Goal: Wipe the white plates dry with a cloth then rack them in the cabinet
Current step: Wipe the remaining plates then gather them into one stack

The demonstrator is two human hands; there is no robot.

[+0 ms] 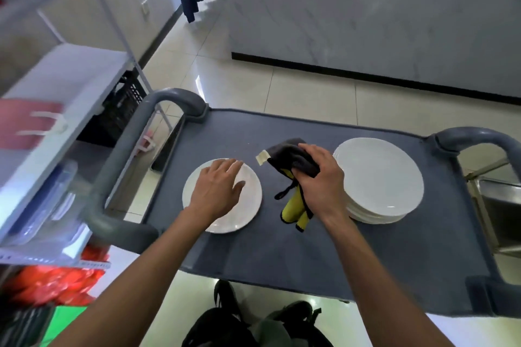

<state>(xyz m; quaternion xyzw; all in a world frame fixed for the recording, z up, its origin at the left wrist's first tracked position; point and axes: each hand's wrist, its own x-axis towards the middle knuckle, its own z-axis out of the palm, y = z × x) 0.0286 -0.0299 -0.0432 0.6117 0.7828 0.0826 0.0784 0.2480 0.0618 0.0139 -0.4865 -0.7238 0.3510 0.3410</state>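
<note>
— Where's your left hand [217,189]?

— Flat on the single plate [222,196], left of centre on the cart [366,256], fingers spread and relaxed, forearm reaching in from the bottom edge.

— And the right?

— My right hand [321,180] is clenched around the cloth [293,175], mid-frame, its yellow end hanging down to the cart. The stack [379,180] sits just beside that hand, further right.

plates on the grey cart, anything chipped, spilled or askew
Nothing stands out. The single white plate lies flat under the left hand, the stack of white plates sits fairly even, and the right hand grips the grey and yellow cloth. No chips or spills show.
</note>
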